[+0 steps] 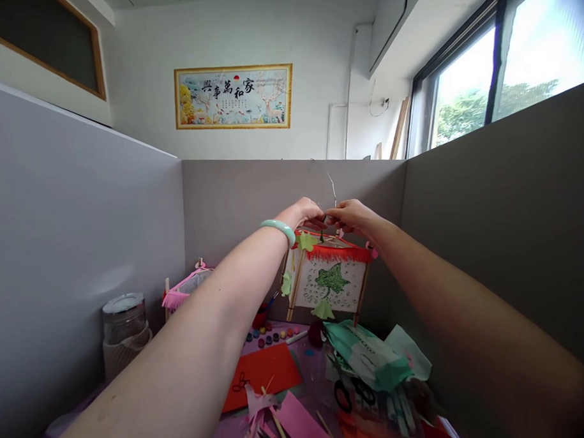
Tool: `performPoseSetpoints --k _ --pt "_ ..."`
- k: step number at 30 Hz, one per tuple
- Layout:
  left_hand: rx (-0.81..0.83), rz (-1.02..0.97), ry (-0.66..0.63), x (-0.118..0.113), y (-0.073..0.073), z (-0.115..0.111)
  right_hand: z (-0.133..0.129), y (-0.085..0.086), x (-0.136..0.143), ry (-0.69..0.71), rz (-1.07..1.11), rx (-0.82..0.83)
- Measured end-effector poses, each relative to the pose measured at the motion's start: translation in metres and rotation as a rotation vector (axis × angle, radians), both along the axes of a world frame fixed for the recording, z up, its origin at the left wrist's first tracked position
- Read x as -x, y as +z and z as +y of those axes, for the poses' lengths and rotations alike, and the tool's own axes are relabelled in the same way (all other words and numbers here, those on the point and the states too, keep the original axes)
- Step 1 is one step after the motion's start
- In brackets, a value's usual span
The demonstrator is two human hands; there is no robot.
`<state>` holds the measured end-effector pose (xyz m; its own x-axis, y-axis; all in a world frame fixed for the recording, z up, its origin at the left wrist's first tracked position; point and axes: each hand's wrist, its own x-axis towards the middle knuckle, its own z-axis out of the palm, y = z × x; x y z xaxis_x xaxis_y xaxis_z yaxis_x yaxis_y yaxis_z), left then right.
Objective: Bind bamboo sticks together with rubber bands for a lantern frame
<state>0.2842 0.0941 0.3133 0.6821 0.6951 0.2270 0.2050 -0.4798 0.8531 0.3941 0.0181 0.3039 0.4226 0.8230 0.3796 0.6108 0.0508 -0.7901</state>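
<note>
A square paper lantern (332, 278) with a stick frame hangs in front of the back partition. It has red fringe along its top edge, a green leaf picture on its white side, and pale green paper leaves at its corners. Above it, the fingertips of my left hand (305, 213) and my right hand (353, 215) are pinched close together at a dark green cord (322, 236) that runs down to the lantern's top. From beside my right fingers a thin pale wire (333, 187) rises. My fingers partly hide the cord and the wire's lower end.
Scissors (343, 395), a green and white packet (368, 354), red paper (268, 373) and pink paper (303, 423) crowd the table. Small paint pots (276, 337) stand behind. At left are a pink-fringed lantern (180, 295) and a glass jar (124, 314). Grey partitions (243, 201) enclose three sides.
</note>
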Motion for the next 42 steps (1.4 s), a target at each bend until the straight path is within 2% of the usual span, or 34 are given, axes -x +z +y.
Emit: performPoseSetpoints --k 4,11,19,24,28,32,38,42 --pt "-0.062 -0.037 -0.037 -0.002 -0.004 0.003 0.005 -0.001 0.000 -0.054 -0.036 0.025" --pt "-0.096 -0.038 0.002 -0.006 -0.004 0.002 -0.004 0.000 0.006 -0.073 -0.087 0.023" --pt "-0.217 0.081 0.112 -0.009 0.002 0.000 0.013 0.000 -0.004 -0.132 -0.174 0.053" --pt "-0.312 0.141 0.179 -0.012 0.007 0.010 0.013 0.000 -0.006 -0.111 -0.141 0.039" --pt "-0.389 0.174 0.226 -0.013 0.011 0.012 0.014 0.003 -0.004 -0.154 -0.177 0.058" --pt "-0.354 0.176 0.240 -0.011 0.009 0.004 0.015 0.005 -0.003 -0.209 -0.287 0.112" --pt "-0.119 0.116 0.058 -0.002 0.001 -0.001 0.012 0.007 -0.007 -0.228 -0.344 0.118" --pt "-0.114 0.119 0.012 -0.002 -0.001 0.001 0.012 0.009 -0.009 -0.197 -0.346 0.120"
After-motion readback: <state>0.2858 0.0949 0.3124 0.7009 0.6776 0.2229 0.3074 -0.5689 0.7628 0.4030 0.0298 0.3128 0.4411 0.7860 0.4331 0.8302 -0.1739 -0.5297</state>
